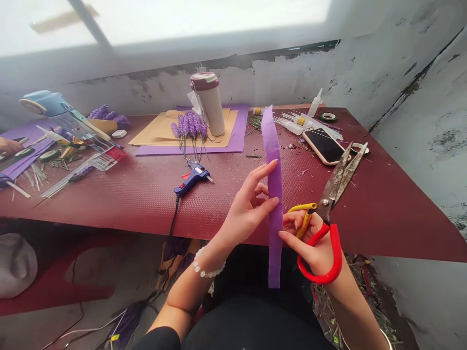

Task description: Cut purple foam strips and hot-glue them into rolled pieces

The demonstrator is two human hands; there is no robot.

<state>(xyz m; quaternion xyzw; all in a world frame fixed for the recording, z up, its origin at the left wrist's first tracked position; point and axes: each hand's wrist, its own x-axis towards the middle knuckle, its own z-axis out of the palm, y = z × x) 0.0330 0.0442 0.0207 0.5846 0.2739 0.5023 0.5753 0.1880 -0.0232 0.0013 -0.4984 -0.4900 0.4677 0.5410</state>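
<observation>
A long purple strip (275, 218), paper or felt, hangs upright before me. My left hand (251, 201) pinches its middle from the left between thumb and fingers. My right hand (314, 245) has scissors (326, 204) hooked over it, one handle red and the other yellow. Their worn blades point up and away to the right, slightly parted and apart from the strip. The right thumb and fingertips also meet the strip's right edge lower down. The strip's lower end dangles below the table edge, over my lap.
A blue glue gun (193, 177) lies left of the strip. Behind it are purple flowers (189, 125), a tumbler (209, 104) and brown paper (156, 131). A phone (324, 146) and tape rolls lie right. A bottle (76, 121) and another person's hand (9, 146) are left.
</observation>
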